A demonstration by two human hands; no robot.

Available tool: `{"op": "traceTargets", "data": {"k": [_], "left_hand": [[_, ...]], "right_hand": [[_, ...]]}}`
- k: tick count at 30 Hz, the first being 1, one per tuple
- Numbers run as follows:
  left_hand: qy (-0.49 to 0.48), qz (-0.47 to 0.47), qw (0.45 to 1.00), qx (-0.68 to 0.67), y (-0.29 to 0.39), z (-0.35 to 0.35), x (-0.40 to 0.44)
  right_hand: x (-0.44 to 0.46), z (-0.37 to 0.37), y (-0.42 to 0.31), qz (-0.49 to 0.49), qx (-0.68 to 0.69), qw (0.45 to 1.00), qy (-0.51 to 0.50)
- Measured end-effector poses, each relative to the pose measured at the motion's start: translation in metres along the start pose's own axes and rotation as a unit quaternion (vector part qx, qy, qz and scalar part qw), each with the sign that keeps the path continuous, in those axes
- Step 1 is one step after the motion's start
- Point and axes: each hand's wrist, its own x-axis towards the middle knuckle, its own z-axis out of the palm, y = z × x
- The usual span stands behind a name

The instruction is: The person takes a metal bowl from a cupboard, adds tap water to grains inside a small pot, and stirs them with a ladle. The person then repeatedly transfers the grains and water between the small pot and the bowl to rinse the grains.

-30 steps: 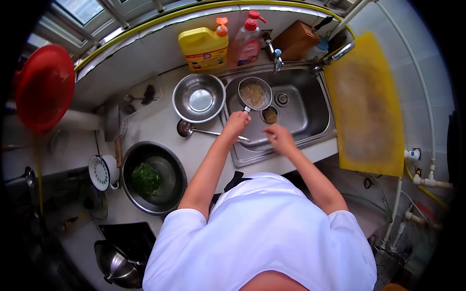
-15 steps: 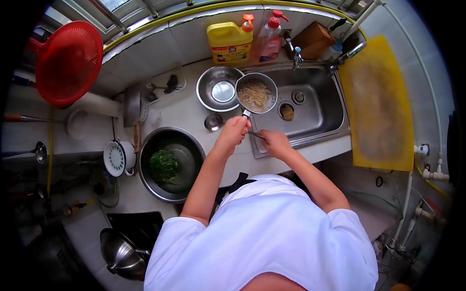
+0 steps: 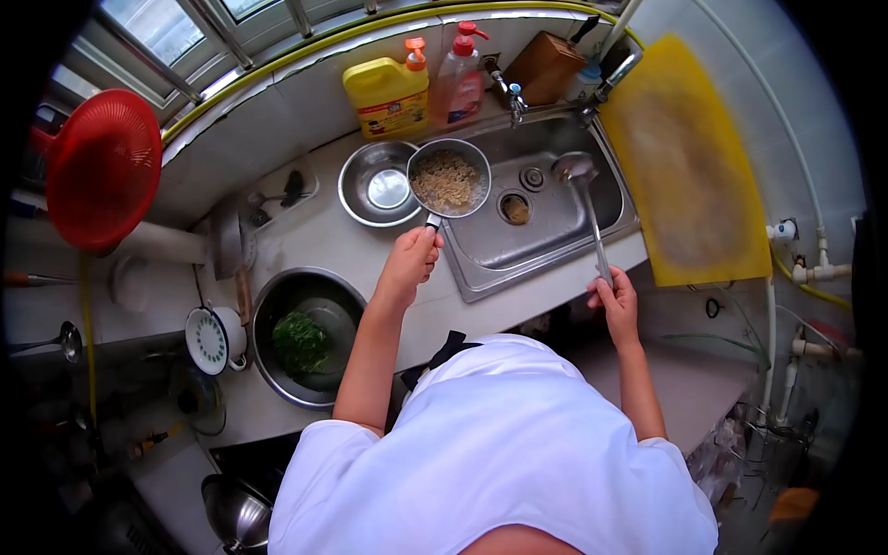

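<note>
My left hand (image 3: 413, 265) is closed around the dark handle of a small metal saucepan (image 3: 484, 175), held up over the sink's left edge. Tan, clumped food (image 3: 446, 178) lies in it with some whitish liquid; I cannot tell its kind. My right hand (image 3: 614, 296) grips the end of a long metal ladle (image 3: 593, 222), whose bowl reaches over the right part of the sink (image 3: 481, 270). Just left of the saucepan, a shiny metal bowl (image 3: 356, 190) sits on the counter.
A large metal basin (image 3: 347, 324) holds leafy greens (image 3: 299, 342). Beside it stands a white enamel mug (image 3: 213, 333). A yellow jug (image 3: 388, 97), a pump bottle (image 3: 460, 79) and a faucet (image 3: 516, 102) line the back. A yellow board (image 3: 684, 166) leans at the right.
My right hand has moved right, carrying the ladle from the counter left of the sink to above the sink. My left hand keeps the saucepan up. The whole view has shifted slightly.
</note>
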Motion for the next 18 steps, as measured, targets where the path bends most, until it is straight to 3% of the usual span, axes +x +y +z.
{"op": "traceTargets", "data": {"k": [1,3,5,7,9,10,11,13,14,16,18], "left_hand": [[0.004,-0.004,1.0,-0.002,-0.004,0.002,0.003],[0.003,-0.009,1.0,-0.003,-0.012,0.007,0.011],[-0.011,-0.013,1.0,0.002,-0.023,0.01,0.018],[-0.015,-0.023,1.0,0.006,-0.03,0.016,0.023],[-0.018,-0.03,0.999,0.009,-0.035,0.025,0.028],[-0.018,-0.039,0.999,0.01,-0.038,0.03,0.029],[-0.019,-0.048,0.999,0.013,-0.04,0.034,0.03],[-0.017,-0.045,0.998,0.03,-0.046,0.042,0.032],[-0.011,-0.041,0.998,0.046,-0.049,0.046,0.032],[-0.008,-0.037,0.998,0.046,-0.057,0.052,0.034],[-0.003,-0.031,0.998,0.047,-0.065,0.056,0.038]], "right_hand": [[0.0,0.008,-0.014,-0.047,0.049,0.998,0.015],[0.001,0.006,-0.044,-0.036,0.082,0.996,0.0],[0.009,-0.003,-0.054,0.034,0.144,0.977,-0.153],[0.01,0.001,-0.053,0.034,0.125,0.981,-0.142],[0.012,0.011,-0.052,-0.174,-0.115,0.973,-0.099],[0.008,0.014,-0.065,-0.195,-0.221,0.952,-0.078],[0.008,0.016,-0.071,-0.194,-0.222,0.953,-0.076],[0.012,0.017,-0.08,-0.272,-0.399,0.871,-0.088],[0.016,0.019,-0.079,-0.271,-0.401,0.871,-0.086],[0.026,0.022,-0.074,-0.292,-0.54,0.784,-0.096],[0.035,0.026,-0.064,-0.293,-0.563,0.768,-0.09]]}}
